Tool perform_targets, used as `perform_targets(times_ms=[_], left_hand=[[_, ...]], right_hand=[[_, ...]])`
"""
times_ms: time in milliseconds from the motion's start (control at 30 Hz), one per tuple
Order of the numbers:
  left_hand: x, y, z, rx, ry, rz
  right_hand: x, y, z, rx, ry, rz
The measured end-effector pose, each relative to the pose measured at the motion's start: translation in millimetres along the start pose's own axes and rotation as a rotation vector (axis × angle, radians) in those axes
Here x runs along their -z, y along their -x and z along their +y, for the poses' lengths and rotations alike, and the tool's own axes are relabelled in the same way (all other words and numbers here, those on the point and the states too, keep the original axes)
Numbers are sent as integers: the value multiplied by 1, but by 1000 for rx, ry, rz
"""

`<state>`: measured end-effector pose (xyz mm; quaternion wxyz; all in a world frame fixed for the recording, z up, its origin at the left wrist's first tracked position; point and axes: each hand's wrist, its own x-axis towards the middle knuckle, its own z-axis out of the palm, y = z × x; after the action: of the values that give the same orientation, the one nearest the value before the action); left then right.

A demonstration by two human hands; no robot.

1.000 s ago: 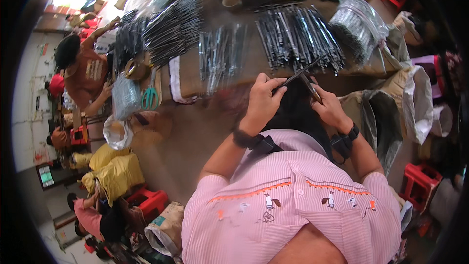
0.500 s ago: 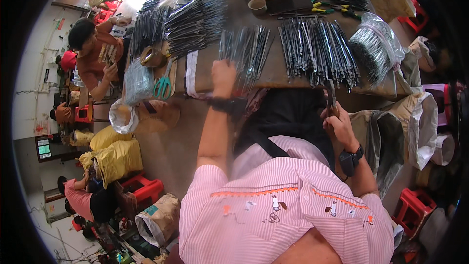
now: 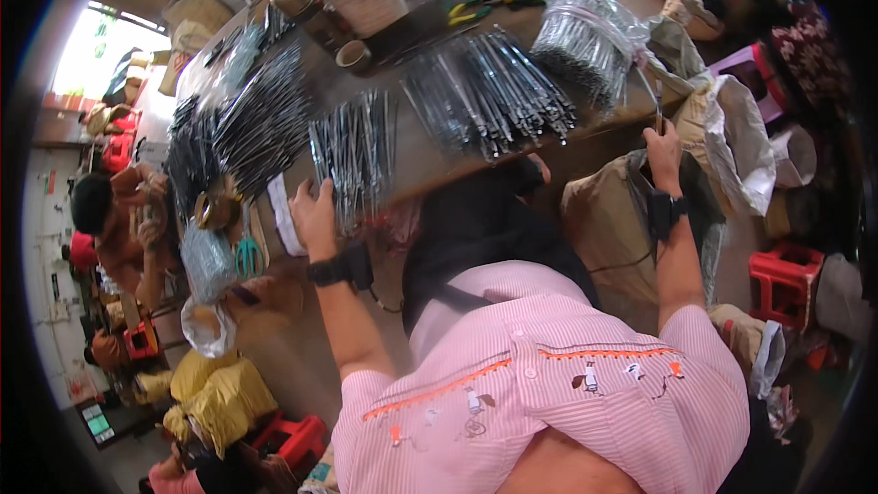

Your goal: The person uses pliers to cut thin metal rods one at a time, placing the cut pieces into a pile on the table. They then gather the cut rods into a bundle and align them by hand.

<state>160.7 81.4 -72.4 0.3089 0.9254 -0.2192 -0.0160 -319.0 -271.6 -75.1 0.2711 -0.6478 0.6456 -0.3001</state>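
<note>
The left hand (image 3: pixel 315 221) is at the near left side of a small pile of slim metallic strips (image 3: pixel 355 146), thumb and forefinger slightly apart; whether they grip a strip cannot be told. The right hand (image 3: pixel 665 154) is closed around a slim tool (image 3: pixel 658 114), held upright past the right part of the worktable's (image 3: pixel 422 167) front edge, above an open sack (image 3: pixel 593 210). The pile lies on the worktable, left of a larger strip pile (image 3: pixel 489 91). The step in hand appears to be strip handling at the small pile, with the tool kept clear. Separating one strip would call for a narrow fingertip pinch, since neighbouring strips overlap. The left hand's curled fingers hide its palm; the tool's working end is too small to identify. Glare blurs the strip ends, and the upper piles are cut off by the frame.
</note>
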Motion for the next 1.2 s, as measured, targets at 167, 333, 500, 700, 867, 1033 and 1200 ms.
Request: perform_targets(times_ms=[167, 333, 500, 700, 867, 1033, 1200], left_hand=[[6, 15, -6, 15, 79, -45], [12, 22, -5, -18, 144, -6], [19, 31, -25, 70, 246, -61], [29, 37, -47, 36, 326, -75], [39, 31, -64, 80, 359, -121], [27, 14, -74, 66, 436, -199], [18, 6, -57, 58, 384, -237]], right_hand=[[-5, -50, 20, 37, 295, 28], [-31, -71, 8, 24, 429, -23], [-44, -63, 11, 144, 523, 14], [-27, -58, 6, 243, 336, 127], [-11, -29, -74, 658, 165, 249], [-34, 27, -176, 1246, 99, -13], [-97, 75, -247, 1776, 198, -344]])
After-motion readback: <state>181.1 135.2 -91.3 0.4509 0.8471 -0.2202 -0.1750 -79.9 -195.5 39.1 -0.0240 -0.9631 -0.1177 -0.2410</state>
